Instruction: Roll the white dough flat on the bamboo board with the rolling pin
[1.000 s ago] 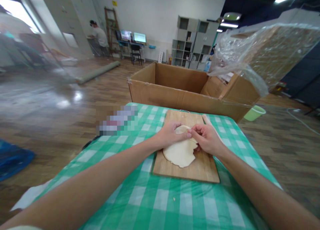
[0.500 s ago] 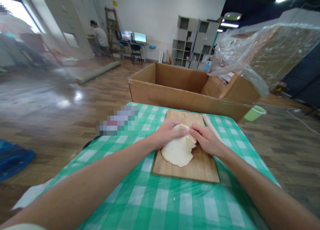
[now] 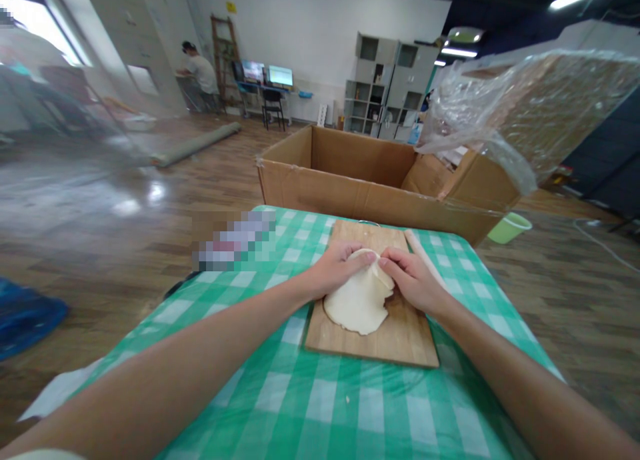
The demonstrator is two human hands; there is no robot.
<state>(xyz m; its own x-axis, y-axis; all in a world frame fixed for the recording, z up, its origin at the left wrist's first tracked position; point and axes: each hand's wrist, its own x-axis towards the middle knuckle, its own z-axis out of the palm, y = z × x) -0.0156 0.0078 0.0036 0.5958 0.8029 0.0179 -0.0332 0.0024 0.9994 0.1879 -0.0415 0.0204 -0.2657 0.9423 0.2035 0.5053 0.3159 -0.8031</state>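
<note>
A flat, pale sheet of dough (image 3: 357, 303) with a ragged right edge rests on a wooden cutting board (image 3: 370, 353). Its far edge is raised and folded between my hands. My left hand (image 3: 341, 265) grips that far edge from the left, thumb on top and fingers partly hidden behind it. On the right, my right hand (image 3: 411, 277) pinches the folded edge between thumb and fingers. The two thumbs are close together. Beyond my right hand, a pale rolling pin (image 3: 423, 252) lies along the board's right side, partly covered by the hand and wrist.
A green-and-white checked cloth (image 3: 280, 393) covers the table. Behind it stands a large open cardboard box (image 3: 340, 185), with a plastic-wrapped carton (image 3: 555, 107) at its right. A light green bin (image 3: 510, 227) is on the floor. A person (image 3: 200, 73) sits far back left.
My left thumb has shifted slightly up along the dough's far edge. The fold between my hands looks a little different; both hands keep their hold.
</note>
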